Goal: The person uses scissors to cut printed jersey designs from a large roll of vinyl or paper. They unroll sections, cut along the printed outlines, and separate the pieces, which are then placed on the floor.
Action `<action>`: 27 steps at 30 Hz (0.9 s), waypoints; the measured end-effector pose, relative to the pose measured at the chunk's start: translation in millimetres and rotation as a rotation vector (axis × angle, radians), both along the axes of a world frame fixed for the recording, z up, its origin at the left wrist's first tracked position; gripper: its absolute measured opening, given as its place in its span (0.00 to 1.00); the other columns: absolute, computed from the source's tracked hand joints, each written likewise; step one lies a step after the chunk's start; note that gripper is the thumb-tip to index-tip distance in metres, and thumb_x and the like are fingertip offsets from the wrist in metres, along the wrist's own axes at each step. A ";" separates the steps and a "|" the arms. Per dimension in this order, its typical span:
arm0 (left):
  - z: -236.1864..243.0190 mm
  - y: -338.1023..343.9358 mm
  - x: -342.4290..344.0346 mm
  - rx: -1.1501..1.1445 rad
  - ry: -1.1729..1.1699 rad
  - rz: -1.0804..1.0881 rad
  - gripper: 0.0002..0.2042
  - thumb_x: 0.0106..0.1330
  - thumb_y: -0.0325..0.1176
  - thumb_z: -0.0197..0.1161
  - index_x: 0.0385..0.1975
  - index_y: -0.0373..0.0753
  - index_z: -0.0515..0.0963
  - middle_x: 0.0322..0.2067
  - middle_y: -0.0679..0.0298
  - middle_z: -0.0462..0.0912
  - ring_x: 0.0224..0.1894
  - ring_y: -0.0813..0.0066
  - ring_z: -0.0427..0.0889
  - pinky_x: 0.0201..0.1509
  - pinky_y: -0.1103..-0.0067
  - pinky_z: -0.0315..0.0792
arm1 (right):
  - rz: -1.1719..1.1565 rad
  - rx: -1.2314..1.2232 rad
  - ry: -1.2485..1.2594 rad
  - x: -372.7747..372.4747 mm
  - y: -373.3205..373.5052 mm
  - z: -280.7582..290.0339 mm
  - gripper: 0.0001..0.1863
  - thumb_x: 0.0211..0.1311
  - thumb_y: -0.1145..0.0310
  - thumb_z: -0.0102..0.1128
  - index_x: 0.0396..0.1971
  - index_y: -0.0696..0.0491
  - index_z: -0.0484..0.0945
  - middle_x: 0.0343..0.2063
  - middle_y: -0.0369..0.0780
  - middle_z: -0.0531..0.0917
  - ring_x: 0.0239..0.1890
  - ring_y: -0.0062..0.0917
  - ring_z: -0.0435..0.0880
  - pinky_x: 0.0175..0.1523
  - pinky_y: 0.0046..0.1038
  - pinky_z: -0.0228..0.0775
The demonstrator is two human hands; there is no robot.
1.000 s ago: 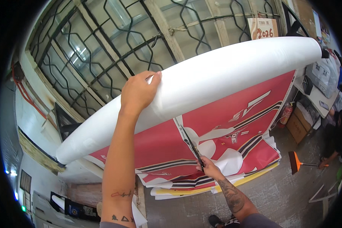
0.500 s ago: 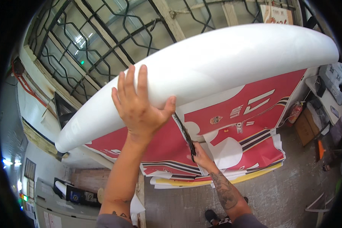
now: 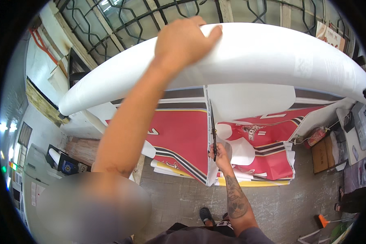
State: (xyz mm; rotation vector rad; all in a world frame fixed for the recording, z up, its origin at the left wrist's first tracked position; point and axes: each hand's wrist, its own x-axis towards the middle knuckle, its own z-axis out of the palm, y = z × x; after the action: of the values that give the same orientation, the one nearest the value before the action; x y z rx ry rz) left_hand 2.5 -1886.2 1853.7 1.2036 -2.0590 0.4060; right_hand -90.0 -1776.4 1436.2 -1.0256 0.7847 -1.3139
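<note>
my right grip (image 3: 220, 156) clutching scissors (image 3: 213, 131) along the edge of the red sheet (image 3: 185, 130) | left grip (image 3: 185, 42) draped, unclenched, on white roll (image 3: 268, 49) | looks like mid-cut | next move wants straight blades imo

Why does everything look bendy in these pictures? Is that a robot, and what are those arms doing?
No robot here! These are a person's own two bare arms. The pictures come from a camera worn on that person's head, looking down. Its very wide, round lens makes straight things look curved.

The left hand rests on top of a big white roll, which stretches almost right across the picture. The right hand is lower down, holding what look like long, dark scissors beside a split in the printed red sheet. The sheet hangs below the roll, with folds gathered near the bottom. Below that you can see the grey floor.
</note>
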 end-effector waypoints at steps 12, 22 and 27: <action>-44.5 14.9 -3.0 -0.603 -0.024 -0.153 0.35 0.49 0.58 0.66 0.50 0.35 0.77 0.43 0.50 0.79 0.50 0.51 0.77 0.58 0.61 0.66 | 0.038 -0.042 0.020 -13.8 -9.9 22.7 0.20 0.58 0.79 0.64 0.50 0.54 0.70 0.32 0.29 0.69 0.36 0.13 0.70 0.44 0.18 0.66; 40.0 -17.9 -8.6 0.393 0.020 0.052 0.31 0.62 0.60 0.50 0.41 0.35 0.85 0.39 0.51 0.86 0.45 0.54 0.84 0.51 0.66 0.75 | -0.042 -0.119 0.071 -13.9 9.4 33.5 0.17 0.62 0.76 0.63 0.49 0.56 0.71 0.33 0.30 0.71 0.35 0.13 0.70 0.42 0.17 0.64; -2.8 20.2 -7.9 0.012 -0.035 -0.031 0.30 0.60 0.58 0.57 0.52 0.40 0.78 0.53 0.54 0.79 0.57 0.58 0.76 0.63 0.57 0.63 | -0.023 0.007 0.317 -20.5 21.4 48.4 0.21 0.61 0.73 0.64 0.53 0.52 0.71 0.33 0.27 0.71 0.35 0.12 0.70 0.41 0.16 0.63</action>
State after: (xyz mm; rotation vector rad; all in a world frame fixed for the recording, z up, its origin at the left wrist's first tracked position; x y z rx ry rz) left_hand -5.5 -1865.9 1850.9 1.1784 -2.1100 0.4029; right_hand -110.6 -1755.0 1484.6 -1.2400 1.0402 -1.1808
